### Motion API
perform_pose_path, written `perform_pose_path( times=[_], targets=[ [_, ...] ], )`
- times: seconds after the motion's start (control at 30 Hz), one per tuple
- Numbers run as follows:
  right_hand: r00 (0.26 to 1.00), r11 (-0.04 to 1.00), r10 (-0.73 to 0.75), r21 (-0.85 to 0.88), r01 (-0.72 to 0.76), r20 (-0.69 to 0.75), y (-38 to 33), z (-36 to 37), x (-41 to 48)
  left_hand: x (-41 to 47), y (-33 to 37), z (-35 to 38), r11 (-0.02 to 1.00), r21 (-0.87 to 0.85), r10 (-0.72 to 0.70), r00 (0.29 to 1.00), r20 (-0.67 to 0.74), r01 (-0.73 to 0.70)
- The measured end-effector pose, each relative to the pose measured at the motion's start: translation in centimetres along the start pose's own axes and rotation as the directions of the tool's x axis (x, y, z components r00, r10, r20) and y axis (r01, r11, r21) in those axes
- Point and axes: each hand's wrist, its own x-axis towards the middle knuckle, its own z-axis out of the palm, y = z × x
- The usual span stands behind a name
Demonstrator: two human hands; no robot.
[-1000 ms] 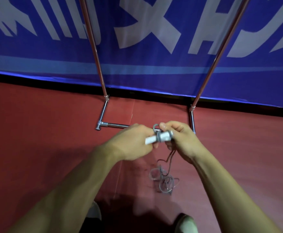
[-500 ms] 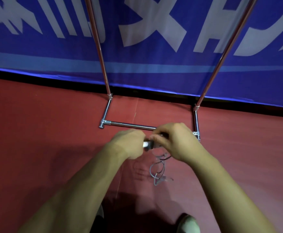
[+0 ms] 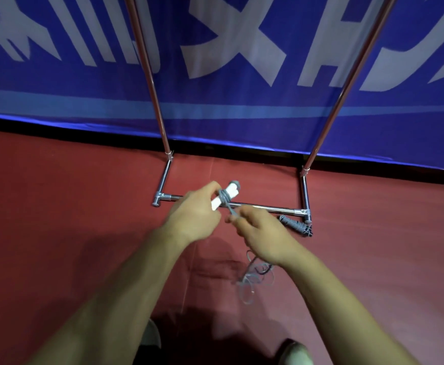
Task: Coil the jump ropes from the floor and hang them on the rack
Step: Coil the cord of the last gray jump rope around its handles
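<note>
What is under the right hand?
Loose grey loops of rope show below the right hand, over the red floor. The hand covers where the rope runs up to the fingers, and blur hides whether the loops touch the floor.

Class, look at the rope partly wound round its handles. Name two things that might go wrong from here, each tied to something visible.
1. The loose grey cord lies in tangled loops on the red floor; drawn up by the right hand, it may knot.
2. Only a few turns sit round the white plastic handles in the left hand; slack could let them slide off.
</note>
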Motion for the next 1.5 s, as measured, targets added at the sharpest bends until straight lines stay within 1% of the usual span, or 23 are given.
perform_pose_path(
  times=[0.03,0.07,0.13,0.23,0.3,0.33,0.37,0.43,0.53,0.63,0.7,0.77,0.83,0.87,0.9,0.97,1.03,1.1,1.13,1.27,1.37,1.43,1.5],
  targets=[
    [0.996,0.975,-0.076,-0.208,0.084,0.045,0.0,0.0,0.0,0.0,-0.2,0.3,0.996,0.089,-0.007,1.000,0.005,0.006],
    [0.989,0.932,-0.111,-0.335,0.137,0.095,-0.1,-0.1,-0.1,0.0,-0.2,0.7,0.988,0.152,-0.008,1.000,0.011,0.007],
    [0.981,0.872,-0.110,-0.457,0.173,0.162,-0.7,-0.1,-0.2,-0.3,-0.2,1.3,0.973,0.230,-0.040,0.998,0.040,0.029],
    [0.975,0.793,-0.156,-0.567,0.221,0.161,-1.4,-0.1,-0.4,-0.6,-0.3,1.9,0.942,0.333,-0.080,0.992,0.094,0.045],
    [0.967,0.798,-0.212,-0.546,0.254,0.140,-1.7,-0.7,-0.5,-0.8,-0.2,2.0,0.926,0.378,-0.109,0.968,0.224,0.017],
    [0.967,0.833,-0.221,-0.491,0.255,0.127,-1.7,-1.1,-0.5,-1.0,0.2,1.8,0.921,0.388,-0.116,0.942,0.314,-0.015],
    [0.972,0.887,-0.207,-0.398,0.235,0.113,-1.6,-1.5,-0.5,-1.1,0.5,1.6,0.916,0.396,-0.107,0.913,0.395,-0.064],
    [0.983,0.982,-0.149,-0.104,0.160,0.108,-1.4,-2.2,-0.5,-1.5,1.6,1.2,0.901,0.396,-0.058,0.857,0.513,-0.176],
    [0.979,0.973,-0.131,0.211,0.096,0.156,-1.4,-3.1,-0.9,-2.0,2.4,0.8,0.927,0.263,0.054,0.789,0.613,-0.267],
    [0.980,0.874,-0.062,0.484,-0.039,0.191,-0.9,-3.7,-1.2,-2.5,2.9,0.3,0.957,-0.054,0.252,0.731,0.634,-0.284],
    [0.979,0.747,0.018,0.649,-0.149,0.204,-0.5,-3.6,-1.0,-2.8,3.0,0.0,0.945,-0.237,0.323,0.740,0.590,-0.224],
    [0.978,0.671,0.104,0.713,-0.204,0.182,-0.3,-3.0,-0.6,-2.7,2.9,-0.3,0.919,-0.362,0.327,0.813,0.482,-0.154],
    [0.970,0.674,0.183,0.698,-0.243,0.161,-0.3,-2.4,-0.3,-2.1,2.5,-0.2,0.894,-0.446,0.222,0.904,0.365,-0.040],
    [0.968,0.711,0.200,0.658,-0.249,0.151,-0.6,-2.1,-0.2,-1.6,2.3,-0.2,0.873,-0.485,0.127,0.937,0.326,0.051],
    [0.970,0.787,0.200,0.567,-0.242,0.136,-0.7,-1.8,-0.2,-1.3,2.1,-0.1,0.826,-0.542,0.022,0.951,0.307,0.156],
    [0.983,0.966,0.149,0.194,-0.168,0.105,-1.2,-1.6,-0.4,-0.5,1.6,0.2,0.738,-0.613,-0.145,0.954,0.264,0.282],
    [0.989,0.989,0.074,-0.135,-0.057,0.127,-1.7,-1.5,-0.5,-0.2,0.9,0.4,0.801,-0.527,-0.191,0.956,0.223,0.283],
    [0.987,0.973,0.060,-0.229,-0.024,0.150,-2.2,-1.4,-0.7,-0.4,0.7,0.6,0.945,-0.258,-0.148,0.967,0.207,0.200],
    [0.986,0.973,0.074,-0.228,-0.039,0.148,-2.4,-1.4,-0.8,-0.6,0.8,0.8,0.980,-0.130,-0.121,0.972,0.203,0.150],
    [0.966,0.966,0.244,-0.103,-0.236,0.084,-2.1,-0.2,-1.0,-1.4,1.4,1.9,0.990,0.135,-0.072,0.966,0.248,0.039],
    [0.926,0.918,0.377,0.125,-0.376,0.015,-1.6,0.2,-0.8,-2.0,2.0,2.4,0.977,0.204,0.012,0.979,0.201,-0.054],
    [0.898,0.853,0.440,0.308,-0.422,0.010,-1.6,0.2,-0.7,-2.3,2.3,2.4,0.966,0.227,0.086,0.983,0.163,-0.122],
    [0.882,0.804,0.470,0.401,-0.439,0.022,-1.8,0.1,-0.5,-2.2,2.6,2.4,0.961,0.229,0.123,0.983,0.140,-0.153]
  ],
)
